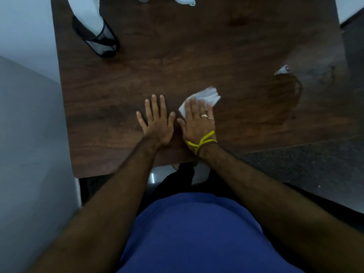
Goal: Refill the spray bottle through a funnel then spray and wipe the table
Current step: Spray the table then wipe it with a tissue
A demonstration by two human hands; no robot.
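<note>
His right hand [199,120] presses a crumpled white tissue [204,97] flat-fingered onto the dark wood-grain table [137,79], left hand [156,120] splayed beside it.

A black mesh holder [100,41] stands holding white paper [86,14].

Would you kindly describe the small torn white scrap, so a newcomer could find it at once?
Start from the dark wooden table and look towards its right side, beside the wet patch. The scrap lies there alone, beyond the right hand. Unlike the larger white tissue under that hand, nothing touches it.
</note>
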